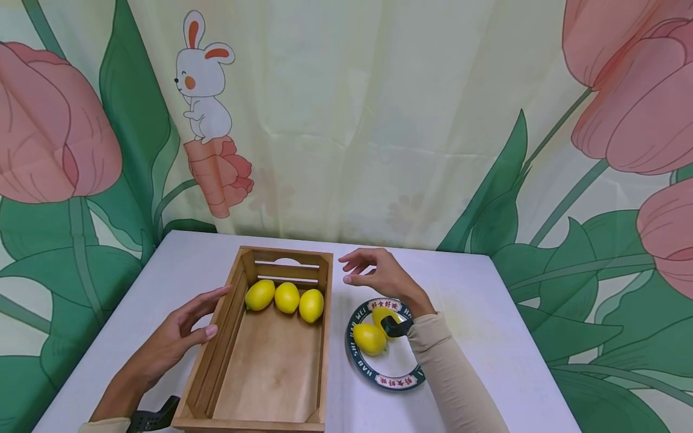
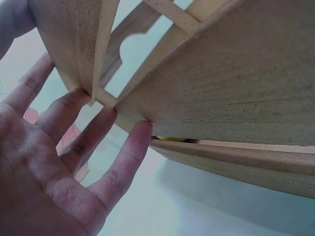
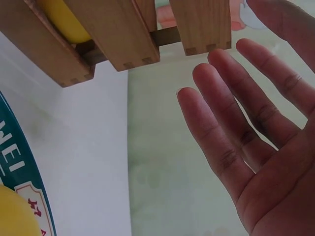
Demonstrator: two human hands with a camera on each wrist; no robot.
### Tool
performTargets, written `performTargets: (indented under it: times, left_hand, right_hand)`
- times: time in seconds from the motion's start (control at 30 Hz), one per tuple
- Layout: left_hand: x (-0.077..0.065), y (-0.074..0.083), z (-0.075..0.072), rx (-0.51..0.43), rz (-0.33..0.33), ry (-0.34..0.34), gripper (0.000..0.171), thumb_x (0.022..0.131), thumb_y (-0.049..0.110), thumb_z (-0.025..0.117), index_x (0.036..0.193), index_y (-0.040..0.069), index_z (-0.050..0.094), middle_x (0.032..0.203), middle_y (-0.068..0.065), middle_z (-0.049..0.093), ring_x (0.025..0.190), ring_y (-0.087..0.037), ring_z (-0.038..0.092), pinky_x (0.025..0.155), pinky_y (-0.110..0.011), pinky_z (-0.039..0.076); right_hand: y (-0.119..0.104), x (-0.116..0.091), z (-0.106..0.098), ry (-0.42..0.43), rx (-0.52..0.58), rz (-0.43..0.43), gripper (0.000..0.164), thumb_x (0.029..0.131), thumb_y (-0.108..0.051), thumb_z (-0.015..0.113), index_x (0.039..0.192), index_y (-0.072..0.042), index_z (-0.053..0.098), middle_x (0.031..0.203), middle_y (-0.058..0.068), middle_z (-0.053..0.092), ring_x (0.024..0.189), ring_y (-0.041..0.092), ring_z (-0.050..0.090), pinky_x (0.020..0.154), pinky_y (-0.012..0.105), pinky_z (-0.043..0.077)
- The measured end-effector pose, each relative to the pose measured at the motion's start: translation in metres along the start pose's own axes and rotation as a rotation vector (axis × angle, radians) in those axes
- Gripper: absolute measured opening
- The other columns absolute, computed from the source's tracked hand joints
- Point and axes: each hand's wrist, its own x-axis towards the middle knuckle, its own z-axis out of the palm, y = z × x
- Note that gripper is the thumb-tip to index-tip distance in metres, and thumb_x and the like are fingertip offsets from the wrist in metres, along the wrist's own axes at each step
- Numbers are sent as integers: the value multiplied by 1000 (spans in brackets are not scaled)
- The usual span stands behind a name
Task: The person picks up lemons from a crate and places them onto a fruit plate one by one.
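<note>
A slatted wooden crate (image 1: 271, 373) stands on the table, with a row of three lemons (image 1: 287, 297) at its far end. My left hand (image 1: 186, 328) rests its fingertips against the crate's left side; the left wrist view shows the fingers (image 2: 123, 167) spread along the slats. Beyond the crate's right wall, my right hand (image 1: 381, 273) hovers with nothing in it, its fingers (image 3: 211, 132) extended in the right wrist view. Under the right wrist, a plate with a dark patterned rim (image 1: 354, 358) carries two lemons (image 1: 370, 340), one partly hidden by the wrist strap.
The white table (image 1: 465, 355) extends to the right of the plate. Behind its far edge hangs a curtain (image 1: 346, 120) printed with tulips and a rabbit. Black straps (image 1: 154, 415) circle both wrists.
</note>
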Motion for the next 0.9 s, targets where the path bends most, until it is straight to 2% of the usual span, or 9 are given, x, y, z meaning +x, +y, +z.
performTargets:
  times: [0.17, 0.3, 0.4, 0.47, 0.53, 0.73, 0.9]
  left_hand:
    - [0, -1, 0, 6, -1, 3, 60, 101, 23, 58, 153, 38, 34, 163, 1, 29, 135, -1, 37, 103, -73, 38]
    - [0, -1, 0, 12, -2, 5, 60, 100, 24, 58, 153, 38, 34, 162, 2, 29, 140, -16, 38, 104, -73, 38]
    - [1, -1, 0, 12, -2, 8, 61, 100, 24, 59, 153, 39, 34, 162, 2, 29, 142, -28, 36, 104, -74, 36]
    - [1, -1, 0, 13, -2, 7, 61, 100, 24, 59, 153, 39, 33, 163, 2, 29, 142, -31, 35, 104, -74, 36]
    - [1, -1, 0, 9, -5, 6, 61, 100, 24, 59, 153, 38, 33, 163, 1, 29, 143, -27, 35, 104, -74, 35]
    - [0, -1, 0, 1, -1, 2, 60, 100, 23, 58, 153, 37, 34, 162, 1, 30, 132, 8, 36, 105, -72, 37]
    - [0, -1, 0, -1, 13, -2, 60, 101, 22, 58, 154, 36, 34, 162, 1, 30, 128, 14, 35, 104, -72, 38]
  right_hand:
    - [4, 3, 2, 10, -7, -7, 37, 87, -22, 78, 122, -16, 69, 113, 9, 71, 100, 30, 64, 82, 38, 56]
    - [20, 13, 7, 21, -22, -28, 38, 85, -31, 79, 121, -24, 70, 109, 0, 72, 97, 23, 65, 81, 37, 56]
    - [27, 19, 11, 20, -26, -48, 39, 84, -37, 80, 120, -26, 70, 108, 0, 72, 95, 19, 65, 79, 36, 57]
    - [26, 21, 12, 14, -24, -60, 40, 84, -37, 79, 121, -25, 70, 107, 1, 72, 95, 18, 65, 77, 36, 57]
    - [24, 23, 13, 13, -22, -74, 40, 85, -37, 79, 122, -24, 70, 105, 1, 71, 95, 19, 65, 76, 36, 58]
    - [20, 27, 14, 36, -19, -84, 38, 85, -31, 79, 121, -22, 71, 100, 1, 71, 92, 21, 64, 74, 34, 57]
    - [5, 26, 12, 43, -15, -72, 38, 88, -21, 77, 123, -11, 69, 104, 10, 71, 96, 30, 64, 78, 38, 55]
